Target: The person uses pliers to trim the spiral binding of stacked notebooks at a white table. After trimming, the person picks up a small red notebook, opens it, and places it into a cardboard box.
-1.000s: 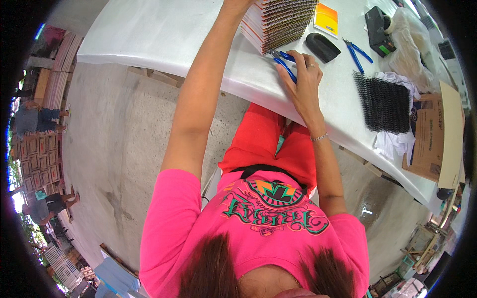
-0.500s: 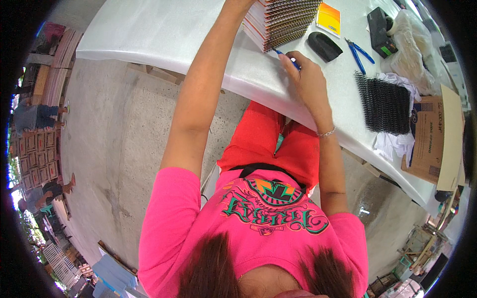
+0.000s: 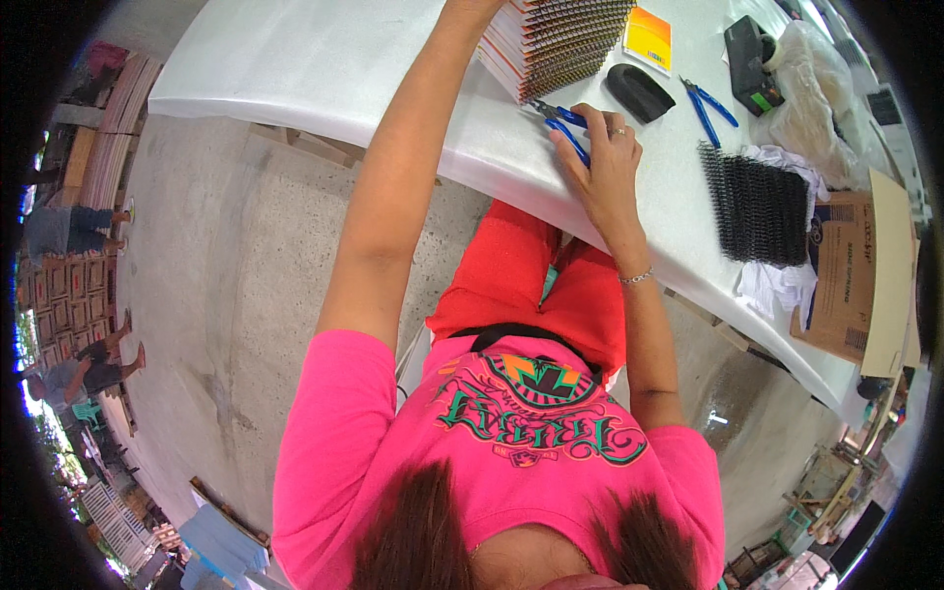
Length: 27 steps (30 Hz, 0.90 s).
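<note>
Fingers of the left hand run out past the top edge, so whether they are spread or pressed together cannot be told. Just right of them is a stack of spiral notebooks. Pliers point from the right hand to the stack's near corner, the right thumb against one blue handle and bent fingers on the other, holding them with a gap between. Half a second ago the hand mostly hid these handles; now both show, parted. Beyond the right fingers lie a rounded black block and a yellow booklet; farther right, spare pliers and black wire coils.
</note>
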### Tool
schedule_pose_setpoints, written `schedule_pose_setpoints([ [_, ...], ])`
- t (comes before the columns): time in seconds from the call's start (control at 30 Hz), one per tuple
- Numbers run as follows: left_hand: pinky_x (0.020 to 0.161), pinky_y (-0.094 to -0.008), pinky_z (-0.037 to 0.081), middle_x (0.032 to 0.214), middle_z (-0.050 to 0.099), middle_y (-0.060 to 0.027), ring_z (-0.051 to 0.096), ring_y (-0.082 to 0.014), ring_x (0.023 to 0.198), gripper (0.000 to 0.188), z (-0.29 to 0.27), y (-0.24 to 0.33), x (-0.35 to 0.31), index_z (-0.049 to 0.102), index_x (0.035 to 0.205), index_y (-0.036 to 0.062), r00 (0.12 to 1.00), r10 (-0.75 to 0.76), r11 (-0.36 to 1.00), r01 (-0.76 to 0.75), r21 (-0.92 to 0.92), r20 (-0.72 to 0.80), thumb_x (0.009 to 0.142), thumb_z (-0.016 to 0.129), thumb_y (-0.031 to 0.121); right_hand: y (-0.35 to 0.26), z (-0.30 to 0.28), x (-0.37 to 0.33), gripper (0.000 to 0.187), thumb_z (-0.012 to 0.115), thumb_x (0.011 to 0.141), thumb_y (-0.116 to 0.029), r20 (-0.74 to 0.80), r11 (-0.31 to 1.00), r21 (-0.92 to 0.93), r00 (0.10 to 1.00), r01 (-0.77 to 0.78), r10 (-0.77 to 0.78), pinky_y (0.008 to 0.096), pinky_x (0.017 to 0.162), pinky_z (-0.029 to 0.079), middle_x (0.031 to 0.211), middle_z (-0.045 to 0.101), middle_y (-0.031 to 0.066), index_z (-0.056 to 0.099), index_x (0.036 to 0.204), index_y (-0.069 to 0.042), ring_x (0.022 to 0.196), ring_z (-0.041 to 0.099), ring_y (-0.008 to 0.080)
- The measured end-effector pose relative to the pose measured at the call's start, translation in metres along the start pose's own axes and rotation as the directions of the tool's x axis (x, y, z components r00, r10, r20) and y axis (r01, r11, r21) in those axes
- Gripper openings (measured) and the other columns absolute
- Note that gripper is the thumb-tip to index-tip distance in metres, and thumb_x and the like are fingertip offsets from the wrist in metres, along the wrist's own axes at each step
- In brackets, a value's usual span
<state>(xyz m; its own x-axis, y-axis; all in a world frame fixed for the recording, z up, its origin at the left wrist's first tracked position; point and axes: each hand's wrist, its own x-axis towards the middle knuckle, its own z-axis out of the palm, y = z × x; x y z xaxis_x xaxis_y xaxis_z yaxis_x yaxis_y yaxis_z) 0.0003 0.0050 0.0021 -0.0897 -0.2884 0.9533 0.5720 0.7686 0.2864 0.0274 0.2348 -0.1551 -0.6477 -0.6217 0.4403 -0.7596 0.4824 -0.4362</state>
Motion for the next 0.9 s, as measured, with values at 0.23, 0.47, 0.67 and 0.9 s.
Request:
schedule_pose_setpoints([
  [0.23, 0.094, -0.0399, 0.038, 0.095, 0.059, -0.0143, 0.053, -0.0291, 0.097, 0.042, 0.001, -0.003, 0.000, 0.065, 0.089, -0.0010, 0.999, 0.033, 0.999, -0.033, -0.002, -0.022, 0.106, 0.034, 0.021, -0.001, 0.007, 0.003, 0.045, 0.068, 0.093, -0.039, -0.052, 0.998, 0.032, 0.997, 0.054, -0.053, 0.0457, 0.097, 0.035, 0.111, 0.056, 0.0151, 0.060, 0.124, -0.009, 0.103, 0.053, 0.0310],
  [0.47, 0.094, -0.0400, 0.039, 0.095, 0.059, -0.0139, 0.053, -0.0294, 0.097, 0.041, -0.001, -0.001, -0.001, 0.065, 0.089, -0.0007, 1.000, 0.002, 1.000, -0.003, -0.029, -0.014, 0.106, 0.035, 0.021, -0.005, 0.006, 0.007, 0.042, 0.069, 0.092, -0.039, -0.016, 1.000, -0.001, 1.000, 0.020, -0.020, 0.0438, 0.090, 0.040, 0.106, 0.059, 0.0126, 0.062, 0.122, -0.010, 0.099, 0.056, 0.0296],
  [0.67, 0.094, -0.0404, 0.038, 0.095, 0.060, -0.0139, 0.053, -0.0294, 0.097, 0.041, 0.001, -0.003, 0.000, 0.065, 0.088, -0.0005, 0.999, 0.030, 0.999, -0.030, -0.021, -0.029, 0.106, 0.035, 0.020, -0.010, -0.007, 0.020, 0.039, 0.067, 0.093, -0.041, 0.159, 0.986, 0.099, 0.980, -0.137, 0.120, 0.0467, 0.074, 0.050, 0.093, 0.066, 0.0165, 0.067, 0.113, -0.007, 0.083, 0.064, 0.0379],
  [0.9, 0.094, -0.0408, 0.038, 0.094, 0.060, -0.0141, 0.054, -0.0298, 0.097, 0.041, -0.001, 0.000, 0.000, 0.065, 0.088, -0.0004, 1.000, 0.020, 1.000, -0.020, -0.003, -0.021, 0.106, 0.035, 0.020, -0.008, -0.021, 0.035, 0.041, 0.063, 0.096, -0.043, 0.309, 0.979, 0.108, 0.942, -0.172, 0.131, 0.0505, 0.077, 0.050, 0.095, 0.067, 0.0213, 0.067, 0.112, -0.006, 0.088, 0.065, 0.0414],
])
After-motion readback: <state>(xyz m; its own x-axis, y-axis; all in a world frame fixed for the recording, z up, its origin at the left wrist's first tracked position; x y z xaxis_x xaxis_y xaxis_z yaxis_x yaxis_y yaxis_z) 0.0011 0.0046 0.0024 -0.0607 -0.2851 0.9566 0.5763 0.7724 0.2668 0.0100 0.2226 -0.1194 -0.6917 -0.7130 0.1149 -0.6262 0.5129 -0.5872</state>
